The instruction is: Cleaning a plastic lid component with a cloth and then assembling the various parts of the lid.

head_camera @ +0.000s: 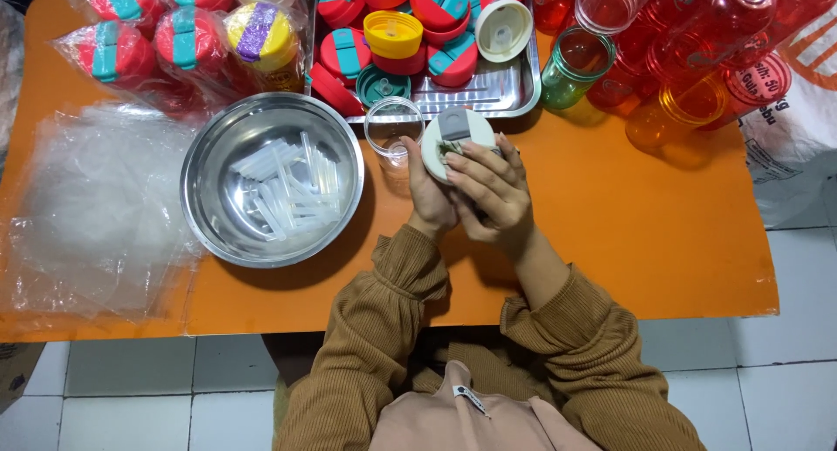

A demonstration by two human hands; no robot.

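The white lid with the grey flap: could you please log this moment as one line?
left hand: holds white lid | right hand: on lid | steel bowl: clear straws | tray: lids

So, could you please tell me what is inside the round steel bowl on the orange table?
The steel bowl holds a loose pile of clear plastic straws, lying crisscross. The straws cover part of the bowl's bottom.

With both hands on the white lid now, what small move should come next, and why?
Probably press the grey flip cap down onto the white lid. The left hand holds the lid from below while the right hand has its fingertips on top, and the cap appears to stand raised, though fingers hide part of it.
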